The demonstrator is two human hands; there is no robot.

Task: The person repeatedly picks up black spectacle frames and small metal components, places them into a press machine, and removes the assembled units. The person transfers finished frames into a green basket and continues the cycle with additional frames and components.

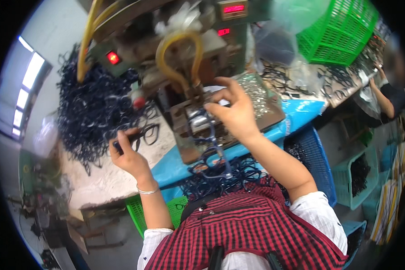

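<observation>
My left hand [129, 156] is closed on a dark eyeglass frame [151, 134], held over the pale table beside a big heap of similar frames [83, 108]. At the press head [194, 92], the fingers of my right hand [235, 108] are bent in toward the thumb; what they hold, if anything, is too small to make out. Just below the press head, a blue eyeglass frame [211, 131] hangs over the front of the metal fixture. To the right of my right hand lies a pile of small shiny metal parts [258, 95].
More frames [238, 173] lie at my lap. A yellow hose [161, 49] loops before the press. A red button [138, 102] sits left of it. Blue sheeting [297, 112] covers the table edge. A green basket [335, 33] stands far right, near another person [384, 99]. Crates stand lower right.
</observation>
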